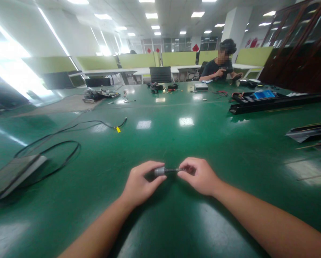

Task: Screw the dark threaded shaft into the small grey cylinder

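Both my hands rest on the green table (160,143) near its front middle. My left hand (140,182) is closed around the silver end of a small pen-like tool (164,171). My right hand (199,175) pinches the thin dark end of the same tool. The tool lies level between the two hands, just above the table top. What kind of tool it is I cannot make out.
A flat grey device (14,175) with a black cable (66,150) lies at the left. A cable with a yellow tag (118,129) lies farther back. Long black trays (270,102) and dark parts (310,132) sit at the right. A person (220,66) works at the far side.
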The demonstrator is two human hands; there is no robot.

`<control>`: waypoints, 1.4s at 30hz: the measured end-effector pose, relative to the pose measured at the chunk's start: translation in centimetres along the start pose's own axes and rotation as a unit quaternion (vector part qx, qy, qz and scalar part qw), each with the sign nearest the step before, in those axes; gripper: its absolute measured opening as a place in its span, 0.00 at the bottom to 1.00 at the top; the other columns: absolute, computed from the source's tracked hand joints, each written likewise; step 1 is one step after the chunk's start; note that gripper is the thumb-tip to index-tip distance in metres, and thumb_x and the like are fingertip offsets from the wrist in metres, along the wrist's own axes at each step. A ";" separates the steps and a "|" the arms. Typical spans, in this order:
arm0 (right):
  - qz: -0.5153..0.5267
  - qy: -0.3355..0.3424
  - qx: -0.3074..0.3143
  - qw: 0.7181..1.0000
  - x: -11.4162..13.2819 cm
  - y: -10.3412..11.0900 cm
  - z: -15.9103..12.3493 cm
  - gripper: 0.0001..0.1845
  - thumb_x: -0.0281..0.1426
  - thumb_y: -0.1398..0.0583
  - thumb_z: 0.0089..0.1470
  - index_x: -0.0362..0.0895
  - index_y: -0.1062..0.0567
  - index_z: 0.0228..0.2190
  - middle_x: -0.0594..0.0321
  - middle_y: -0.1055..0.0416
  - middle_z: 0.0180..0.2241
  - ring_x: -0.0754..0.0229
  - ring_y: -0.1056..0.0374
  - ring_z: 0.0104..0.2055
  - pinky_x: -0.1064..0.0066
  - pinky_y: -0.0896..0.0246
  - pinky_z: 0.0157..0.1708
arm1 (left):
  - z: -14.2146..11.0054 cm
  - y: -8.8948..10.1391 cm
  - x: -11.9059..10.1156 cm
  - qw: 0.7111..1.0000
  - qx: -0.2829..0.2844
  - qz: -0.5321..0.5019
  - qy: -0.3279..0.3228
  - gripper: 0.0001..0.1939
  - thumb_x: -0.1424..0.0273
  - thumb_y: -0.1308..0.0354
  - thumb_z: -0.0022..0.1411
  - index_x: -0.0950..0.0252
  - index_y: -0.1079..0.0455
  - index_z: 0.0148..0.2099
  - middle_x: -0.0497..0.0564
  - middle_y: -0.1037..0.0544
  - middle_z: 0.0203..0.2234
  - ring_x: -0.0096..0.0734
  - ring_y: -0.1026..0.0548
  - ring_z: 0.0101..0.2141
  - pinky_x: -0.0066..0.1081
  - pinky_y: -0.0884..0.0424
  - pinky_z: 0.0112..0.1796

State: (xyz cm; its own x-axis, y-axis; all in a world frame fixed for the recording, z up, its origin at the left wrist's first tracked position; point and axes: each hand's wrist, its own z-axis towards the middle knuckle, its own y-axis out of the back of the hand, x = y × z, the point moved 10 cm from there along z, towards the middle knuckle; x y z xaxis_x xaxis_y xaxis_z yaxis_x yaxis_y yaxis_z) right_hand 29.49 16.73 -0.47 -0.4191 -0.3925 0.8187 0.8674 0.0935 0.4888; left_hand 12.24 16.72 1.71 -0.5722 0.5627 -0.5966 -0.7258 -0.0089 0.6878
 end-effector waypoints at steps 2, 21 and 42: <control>-0.001 0.000 -0.002 1.000 0.0 0.0 0.0 0.01 0.26 0.35 0.51 0.43 0.21 0.30 0.65 0.27 0.27 0.63 0.34 0.28 0.72 0.41 0.30 | 0.0 0.1 0.0 1.000 -0.001 0.001 0.000 0.14 0.64 0.34 0.57 0.60 0.23 0.46 0.50 0.19 0.40 0.35 0.21 0.40 0.34 0.26 0.45; -0.004 -0.033 -0.006 0.999 -0.8 0.2 0.1 0.03 0.28 0.35 0.51 0.42 0.21 0.30 0.64 0.26 0.27 0.63 0.34 0.27 0.73 0.41 0.28 | 0.1 0.0 0.4 1.000 0.004 0.006 0.004 0.14 0.64 0.35 0.58 0.61 0.24 0.47 0.52 0.19 0.40 0.37 0.21 0.41 0.35 0.26 0.45; 0.216 -0.075 0.050 0.972 -2.3 -2.1 0.0 0.15 0.38 0.43 0.61 0.41 0.26 0.28 0.62 0.28 0.26 0.63 0.32 0.29 0.72 0.36 0.33 | 0.3 1.7 7.3 0.954 -0.101 -0.167 0.229 0.31 0.53 0.44 0.63 0.68 0.37 0.60 0.59 0.22 0.45 0.39 0.23 0.43 0.38 0.27 0.45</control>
State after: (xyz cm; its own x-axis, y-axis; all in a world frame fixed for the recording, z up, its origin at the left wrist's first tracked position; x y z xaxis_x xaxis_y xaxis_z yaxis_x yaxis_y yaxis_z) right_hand 28.63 17.41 -3.40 -0.0627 -0.1603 0.9851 0.9438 0.3114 0.1107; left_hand 6.92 21.03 -1.35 -0.3691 0.1430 -0.9183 -0.9292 -0.0774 0.3614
